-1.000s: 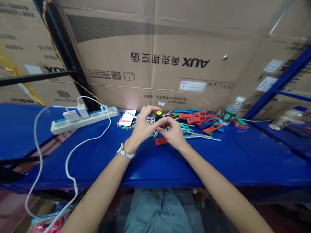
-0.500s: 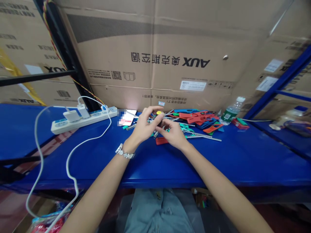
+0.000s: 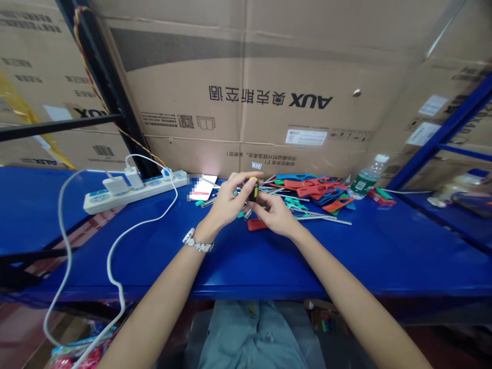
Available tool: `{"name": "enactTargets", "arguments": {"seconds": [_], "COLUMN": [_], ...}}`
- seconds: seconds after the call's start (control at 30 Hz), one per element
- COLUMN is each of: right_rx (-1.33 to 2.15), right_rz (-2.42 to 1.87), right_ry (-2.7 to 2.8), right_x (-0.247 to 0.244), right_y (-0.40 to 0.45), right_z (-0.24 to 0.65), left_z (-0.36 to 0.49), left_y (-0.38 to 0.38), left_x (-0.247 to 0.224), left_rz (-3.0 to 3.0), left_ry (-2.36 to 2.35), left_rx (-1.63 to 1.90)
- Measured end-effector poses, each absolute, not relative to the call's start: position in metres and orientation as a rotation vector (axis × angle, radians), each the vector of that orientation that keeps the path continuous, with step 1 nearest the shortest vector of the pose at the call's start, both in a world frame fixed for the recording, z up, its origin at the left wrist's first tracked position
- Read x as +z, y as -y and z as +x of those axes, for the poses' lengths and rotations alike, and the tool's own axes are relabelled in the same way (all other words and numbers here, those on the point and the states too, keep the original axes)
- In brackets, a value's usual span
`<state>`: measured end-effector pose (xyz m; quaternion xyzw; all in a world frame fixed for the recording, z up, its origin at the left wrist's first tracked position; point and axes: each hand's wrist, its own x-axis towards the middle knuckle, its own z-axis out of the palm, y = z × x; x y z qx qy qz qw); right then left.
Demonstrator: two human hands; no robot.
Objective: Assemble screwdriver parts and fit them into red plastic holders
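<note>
My left hand (image 3: pixel 231 199), with a silver bracelet at its wrist, pinches a small black and yellow object (image 3: pixel 253 189) between thumb and fingers. Close against its right side, my right hand (image 3: pixel 275 212) has thumb and fingertips together near the object's lower end; what they hold is too small to make out. Beneath and behind the hands lie metal rods and green pieces (image 3: pixel 298 205). A red handle (image 3: pixel 256 224) lies just below my right hand. Red plastic handles (image 3: pixel 313 185) are heaped to the right.
A white power strip (image 3: pixel 134 193) with plugs and cables lies at the left, near a phone (image 3: pixel 204 187). A water bottle (image 3: pixel 367 177) and a small red box (image 3: pixel 382 197) stand at the right. Behind the blue table (image 3: pixel 238 266) rises a large cardboard box (image 3: pixel 269 61).
The black and yellow object has turned more upright, and more of its side shows between my fingers. Both hands remain in nearly the same place.
</note>
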<state>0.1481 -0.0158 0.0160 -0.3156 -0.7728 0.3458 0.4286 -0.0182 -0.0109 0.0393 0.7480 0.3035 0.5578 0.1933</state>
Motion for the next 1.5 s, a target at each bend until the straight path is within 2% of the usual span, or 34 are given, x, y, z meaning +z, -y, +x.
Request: {"name": "enactTargets", "arguments": {"seconds": [0.2, 0.4, 0.6, 0.8, 0.87, 1.17, 1.27, 1.5], "right_rx": [0.759, 0.773, 0.724, 0.952, 0.991, 1.091, 1.174, 1.201], "right_rz": [-0.869, -0.811, -0.869, -0.839, -0.836, -0.960, -1.032, -1.032], "right_ry": [1.753, 1.917, 1.839, 1.830, 1.750, 1.383, 1.390, 1.419], "right_x": [0.014, 0.014, 0.012, 0.012, 0.015, 0.009, -0.006, -0.018], "right_y": [0.015, 0.015, 0.015, 0.013, 0.013, -0.009, -0.015, -0.010], "right_z": [0.145, 0.150, 0.147, 0.149, 0.151, 0.169, 0.174, 0.172], "left_z": [-0.016, -0.021, -0.018, -0.027, -0.035, -0.034, -0.025, -0.016], "left_y": [0.008, 0.010, 0.009, 0.010, 0.015, 0.033, 0.028, 0.027], "left_x": [0.037, 0.041, 0.041, 0.037, 0.030, 0.008, 0.008, 0.010], "left_rz": [2.027, 2.104, 2.069, 2.039, 2.163, 3.074, 3.141, 3.180], "left_ry": [-0.954, -0.838, -0.941, -1.064, -1.158, -1.269, -1.268, -1.241], "left_rx": [1.698, 1.601, 1.759, 1.780, 1.638, 0.384, 0.198, 0.049]}}
